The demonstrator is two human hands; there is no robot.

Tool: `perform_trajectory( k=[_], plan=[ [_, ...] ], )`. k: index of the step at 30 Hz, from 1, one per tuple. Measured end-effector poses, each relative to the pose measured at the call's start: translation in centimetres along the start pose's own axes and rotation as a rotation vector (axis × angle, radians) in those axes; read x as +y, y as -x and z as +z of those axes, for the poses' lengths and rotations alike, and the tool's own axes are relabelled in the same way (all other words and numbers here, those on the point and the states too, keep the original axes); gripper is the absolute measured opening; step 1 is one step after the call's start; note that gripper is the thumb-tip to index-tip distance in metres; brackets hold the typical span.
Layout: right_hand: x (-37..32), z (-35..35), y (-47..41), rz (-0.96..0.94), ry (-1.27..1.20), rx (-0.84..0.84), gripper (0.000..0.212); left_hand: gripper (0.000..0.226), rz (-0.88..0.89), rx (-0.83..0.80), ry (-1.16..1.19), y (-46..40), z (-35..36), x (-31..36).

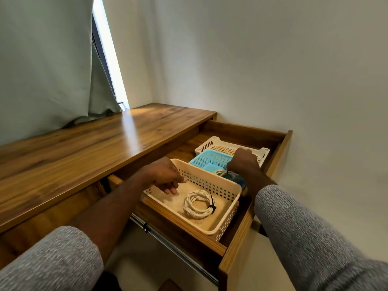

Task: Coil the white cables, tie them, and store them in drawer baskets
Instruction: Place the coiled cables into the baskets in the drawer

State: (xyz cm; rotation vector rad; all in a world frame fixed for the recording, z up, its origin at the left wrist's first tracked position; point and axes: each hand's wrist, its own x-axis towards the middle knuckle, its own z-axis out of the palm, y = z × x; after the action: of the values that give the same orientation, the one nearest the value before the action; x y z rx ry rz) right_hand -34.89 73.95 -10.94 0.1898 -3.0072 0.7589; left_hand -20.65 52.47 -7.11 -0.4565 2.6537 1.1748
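Wooden desk drawer (281, 148) open below me, my right hand (243, 160) pinches the tied white cable coil (225, 172) directly beneath it over the blue basket (206, 159), while my left hand (165, 175) hangs loosely curled, holding nothing.

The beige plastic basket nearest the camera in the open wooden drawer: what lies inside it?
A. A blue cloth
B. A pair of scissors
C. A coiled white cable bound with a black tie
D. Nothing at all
C: a coiled white cable, bound with a black tie, lies on the floor of the beige plastic basket.
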Motion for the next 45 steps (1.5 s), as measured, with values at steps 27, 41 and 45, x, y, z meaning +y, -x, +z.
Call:
perform_trajectory(
  k=[27, 41, 45],
  plan=[
    [-40.3, 9.2, 19.7, -1.101, -0.378, -0.126, 0.011, 0.03, -0.111, 1.059, 0.087, 23.0, -22.7, -19.3],
    [-59.0, 19.1, 39.5, -1.308, -0.503, -0.514, 0.016, 0.02, -0.563, 1.51, 0.185, 44.9, -29.6, -38.0],
    [-62.8, 22.1, 42.5, -1.128, -0.539, -0.678, 0.015, 0.024, -0.642, 1.558, 0.189, 47.2, -30.6, -41.4]
  ],
)
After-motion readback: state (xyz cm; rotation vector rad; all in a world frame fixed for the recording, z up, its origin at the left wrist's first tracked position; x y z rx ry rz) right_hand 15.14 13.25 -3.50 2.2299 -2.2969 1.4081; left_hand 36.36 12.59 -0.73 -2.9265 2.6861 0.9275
